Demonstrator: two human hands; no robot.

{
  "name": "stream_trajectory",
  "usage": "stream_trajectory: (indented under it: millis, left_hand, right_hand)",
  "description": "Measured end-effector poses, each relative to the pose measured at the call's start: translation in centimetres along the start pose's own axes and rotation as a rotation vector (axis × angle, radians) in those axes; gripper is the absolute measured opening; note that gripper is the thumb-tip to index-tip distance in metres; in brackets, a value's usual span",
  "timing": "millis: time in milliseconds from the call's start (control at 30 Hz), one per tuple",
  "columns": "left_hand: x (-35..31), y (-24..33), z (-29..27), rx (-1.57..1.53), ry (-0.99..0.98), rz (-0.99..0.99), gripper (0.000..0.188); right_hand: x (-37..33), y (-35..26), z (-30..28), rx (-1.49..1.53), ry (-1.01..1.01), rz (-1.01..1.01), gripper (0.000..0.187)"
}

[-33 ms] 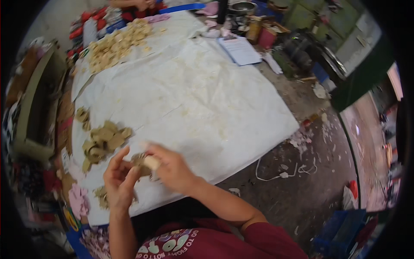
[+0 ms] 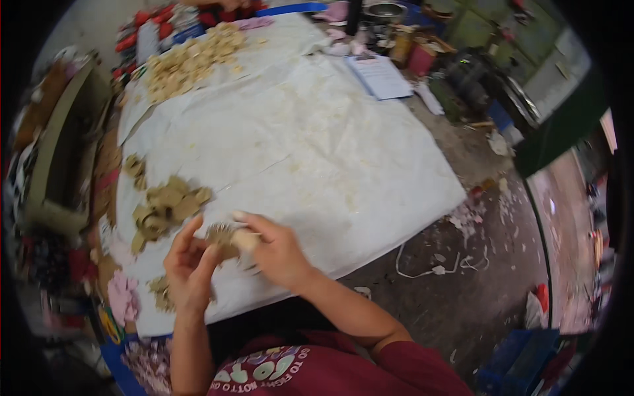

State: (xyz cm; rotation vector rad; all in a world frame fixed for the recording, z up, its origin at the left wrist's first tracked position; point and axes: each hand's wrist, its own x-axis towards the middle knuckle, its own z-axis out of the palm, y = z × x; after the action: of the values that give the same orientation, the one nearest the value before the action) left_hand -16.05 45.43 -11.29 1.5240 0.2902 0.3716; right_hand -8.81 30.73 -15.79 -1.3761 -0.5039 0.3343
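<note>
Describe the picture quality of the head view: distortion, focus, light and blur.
Head view: strong fisheye, black corners, the white cloth-covered table edges bowing near the rim; soft, even light with no hard shadows or glare; centre fairly sharp, margins smeared; slight blur on the left hand and right hand holding a small tan frayed piece.
</note>
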Motion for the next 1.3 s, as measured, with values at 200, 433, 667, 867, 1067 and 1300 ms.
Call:
stream_trajectory:
  millis: [200, 433, 667, 867, 1067, 1300]
  left_hand:
    - [-2.6, -2.3, 0.5, 0.465, -0.006, 0.414, 0.053]
    - [-2.4, -1.1, -1.8, -0.490, -0.045, -0.015, 0.051]
    - [-5.1, -2.2, -5.6, -0.342, 0.062, -0.095, 0.036]
    - [-4.4, -3.1, -12.7, -0.166, 0.296, 0.139, 0.024]
    - [-0.7, -5.3, -14.0, 0.841, 0.216, 0.246, 0.019]
    - [-1.0, -6.0, -12.8, 1.173, 0.027, 0.332, 0.020]
  right_hand:
    - [-1.6, -0.4, 1.8, 0.305, -0.079, 0.364, 0.036]
    - [-2.8, -0.5, 6.1, 0.081, -0.114, 0.039, 0.035]
    - [-5.4, 1.7, 11.2, 0.461, -0.113, 0.399, 0.036]
    - [-4.3, 2.0, 8.9, -0.068, -0.255, 0.276, 0.031]
    - [-1.9, 2.0, 3.1, -0.844, 0.013, -0.197, 0.014]
    - [-1.5, 4.0, 1.9, -1.082, -0.104, -0.226, 0.012]
